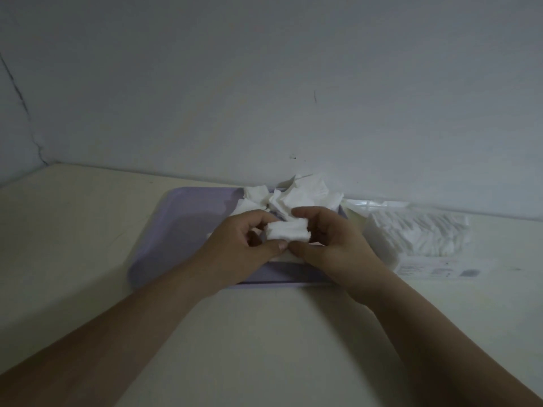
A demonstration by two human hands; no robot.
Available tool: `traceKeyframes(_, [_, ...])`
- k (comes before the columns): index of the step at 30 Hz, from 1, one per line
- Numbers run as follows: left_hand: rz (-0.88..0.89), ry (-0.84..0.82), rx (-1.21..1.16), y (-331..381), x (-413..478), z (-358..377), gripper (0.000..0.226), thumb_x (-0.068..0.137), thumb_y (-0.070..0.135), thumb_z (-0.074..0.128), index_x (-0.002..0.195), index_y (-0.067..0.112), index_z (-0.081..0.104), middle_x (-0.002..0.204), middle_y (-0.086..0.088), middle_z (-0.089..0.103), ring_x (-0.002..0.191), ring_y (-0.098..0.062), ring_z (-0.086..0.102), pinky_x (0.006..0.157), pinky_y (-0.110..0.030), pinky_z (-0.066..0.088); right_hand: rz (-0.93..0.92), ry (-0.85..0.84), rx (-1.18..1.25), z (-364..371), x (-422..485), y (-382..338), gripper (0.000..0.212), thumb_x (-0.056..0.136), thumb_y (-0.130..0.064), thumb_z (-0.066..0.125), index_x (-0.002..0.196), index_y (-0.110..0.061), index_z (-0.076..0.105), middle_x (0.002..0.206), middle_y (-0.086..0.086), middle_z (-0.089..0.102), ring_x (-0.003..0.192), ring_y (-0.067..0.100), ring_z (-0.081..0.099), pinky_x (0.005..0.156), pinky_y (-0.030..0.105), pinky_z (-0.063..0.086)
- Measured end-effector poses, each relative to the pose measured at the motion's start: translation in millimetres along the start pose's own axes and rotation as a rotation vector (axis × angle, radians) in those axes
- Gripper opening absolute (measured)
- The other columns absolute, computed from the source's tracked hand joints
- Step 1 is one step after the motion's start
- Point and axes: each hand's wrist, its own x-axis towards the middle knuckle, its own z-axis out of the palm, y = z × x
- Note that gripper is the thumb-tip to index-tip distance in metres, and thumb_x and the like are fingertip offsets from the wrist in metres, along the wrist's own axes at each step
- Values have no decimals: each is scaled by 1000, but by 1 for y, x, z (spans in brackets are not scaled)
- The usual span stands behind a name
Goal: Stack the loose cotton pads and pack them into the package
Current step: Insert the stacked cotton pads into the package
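Both hands are pinching one small stack of cotton pads (288, 230) over the purple tray (182, 230): left hand (246, 245) fingers curled around its left end, right hand (332, 245) on the right end. Loose pads (296, 195) sit just beyond the fingertips, and the package (417, 233) lies off to the right of the right hand.

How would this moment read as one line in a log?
both hands: left hand, right hand hold small pad stack | over purple tray | loose pads remain | package right
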Motion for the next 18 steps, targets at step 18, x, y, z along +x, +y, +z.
traceKeyframes(18, [-46, -29, -116, 97, 28, 99, 10, 103, 20, 56, 108, 19, 65, 85, -4, 74, 57, -15, 60, 46, -21, 38, 60, 283, 65, -111, -35, -56, 22, 84, -21, 73, 91, -1, 68, 86, 13, 76, 85, 27, 76, 68, 37, 61])
